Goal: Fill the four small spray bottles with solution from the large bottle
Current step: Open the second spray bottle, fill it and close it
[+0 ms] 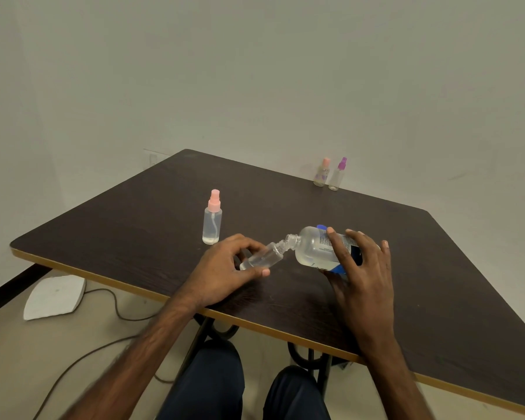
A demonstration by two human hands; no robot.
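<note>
Nearest, the left hand (225,268) hovers just above the desk (437,298), its fingers and thumb curled round the uncapped small bottle (262,258) and holding it tilted with its open neck up and to the right. The right hand (361,268) grips the large bottle (314,245) around its labelled body, fingers over the top and thumb underneath. That bottle is tipped almost flat, so its mouth meets the small neck.

The small bottle looks like thin clear plastic, light and stiff. Its smooth wall would probably get slippery if solution ran down it, so a grip low on the body, clear of the neck, suits it. The large bottle appears partly full, so it is likely the heavier of the 2, and the liquid will shift as it tips. A mid-body grip gives control, though a squeeze might send out a surge. Both necks are narrow, so overshoot is the likely fault.

Farther back on the left, 1 pink-capped spray bottle (212,219) stands upright with a little liquid at its base. By the far edge, against the wall, 2 more stand side by side, the peach-capped bottle (322,172) and the purple-capped bottle (337,174). I cannot tell how full they are.
</note>
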